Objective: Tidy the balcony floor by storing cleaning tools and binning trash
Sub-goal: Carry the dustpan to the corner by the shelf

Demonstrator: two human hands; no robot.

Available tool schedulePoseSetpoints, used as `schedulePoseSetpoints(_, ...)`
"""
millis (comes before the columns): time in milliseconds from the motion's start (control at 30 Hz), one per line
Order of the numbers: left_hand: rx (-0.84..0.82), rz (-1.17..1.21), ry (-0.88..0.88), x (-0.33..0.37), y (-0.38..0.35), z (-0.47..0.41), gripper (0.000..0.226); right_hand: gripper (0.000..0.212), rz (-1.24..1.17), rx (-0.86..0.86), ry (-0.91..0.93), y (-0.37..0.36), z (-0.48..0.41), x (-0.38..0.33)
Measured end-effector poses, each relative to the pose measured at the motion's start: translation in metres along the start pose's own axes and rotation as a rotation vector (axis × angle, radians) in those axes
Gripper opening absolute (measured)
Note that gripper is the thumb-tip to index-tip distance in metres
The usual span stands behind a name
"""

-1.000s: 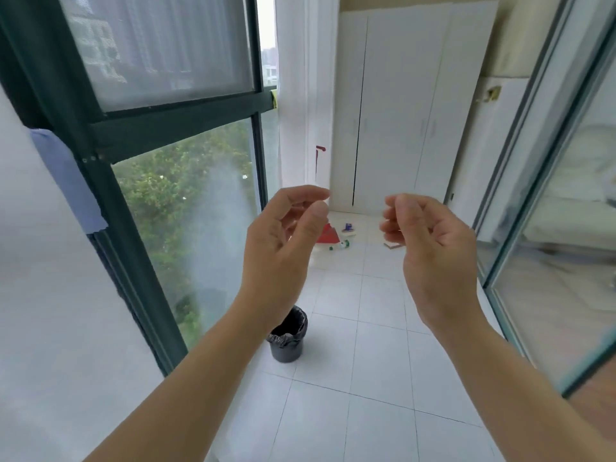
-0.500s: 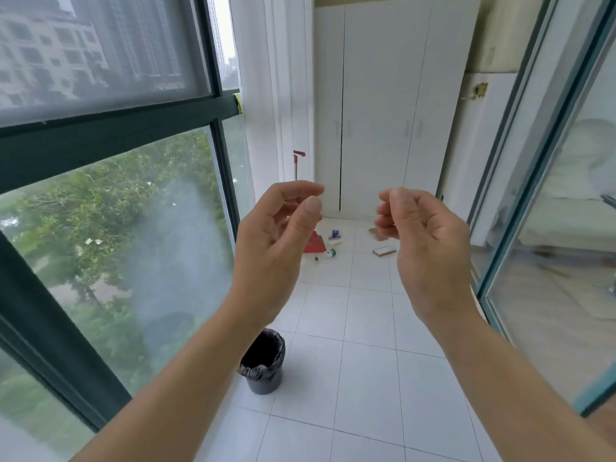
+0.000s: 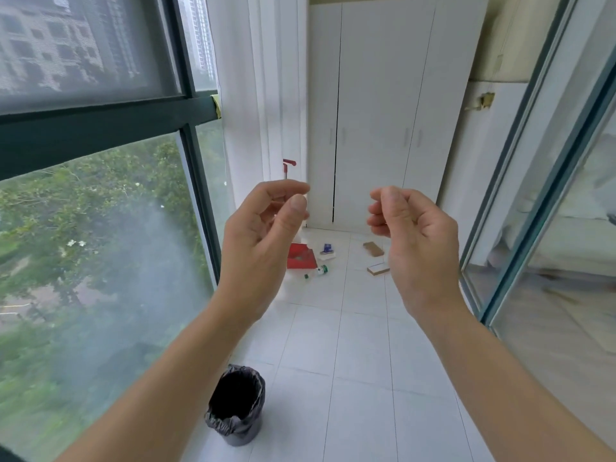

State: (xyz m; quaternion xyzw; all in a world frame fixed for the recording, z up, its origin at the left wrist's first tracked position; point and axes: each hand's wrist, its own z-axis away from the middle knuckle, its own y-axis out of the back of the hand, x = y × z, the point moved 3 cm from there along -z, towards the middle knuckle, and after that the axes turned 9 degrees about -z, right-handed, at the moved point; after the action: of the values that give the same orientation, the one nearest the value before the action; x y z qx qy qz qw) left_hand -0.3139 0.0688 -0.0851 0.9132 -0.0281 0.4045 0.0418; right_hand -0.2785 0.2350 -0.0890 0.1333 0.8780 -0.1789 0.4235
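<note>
Fingers [image 3: 286, 188] on the left hand [image 3: 263, 238] are loosely curled, thumb a narrow gap away from the index tip, and they hold nothing. Same story on the right hand [image 3: 420, 248]: its fingers [image 3: 380, 208] curl loosely in toward the palm, thumb lying over them, nothing gripped. The 2 hands hang in mid-air, apart from each other, raised well above the bin [image 3: 248, 431].

That bin, grey with a black liner, stands upright on the white tiled floor [image 3: 360, 378], tight against the window [image 3: 100, 228], below the left forearm.

Now the clutter, all of it well beyond the bin, down the far end. A red dustpan [image 3: 300, 258] lies flat, straight ahead of the bin on the window side, its left edge hidden by the left hand. Just past it to the right, a small clear bottle [image 3: 318, 271] with a green cap lies on its side. A blue-and-white item [image 3: 326, 251] sits a little farther from the bin; what it is, I cannot tell. Across from the bin toward the glass door [image 3: 550, 228] lie 2 flat blocks: a brown block [image 3: 373, 249] and a pale block [image 3: 377, 269]. Farthest from the bin, a red-topped handle [image 3: 288, 163] stands upright beside the white cabinet [image 3: 373, 111], its lower part behind the left hand.
</note>
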Motion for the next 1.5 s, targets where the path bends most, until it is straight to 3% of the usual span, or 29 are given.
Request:
schedulePoseSetpoints(467, -0.054, 0.006, 0.03, -0.127, -0.069, -0.144, 0.013, 0.019, 0.026, 0.028, 0.002, 0.006, -0.154, 0.116)
schedulePoseSetpoints(933, 0.031, -0.086, 0.05, -0.208, -0.159, -0.236, 0.011, 0.019, 0.012, -0.061, -0.016, 0.051, -0.292, 0.205)
schedulePoseSetpoints(1500, 0.081, -0.07, 0.059, -0.362, -0.191, -0.403, 0.011, 0.022, -0.018, -0.096, 0.003, 0.014, -0.473, 0.345)
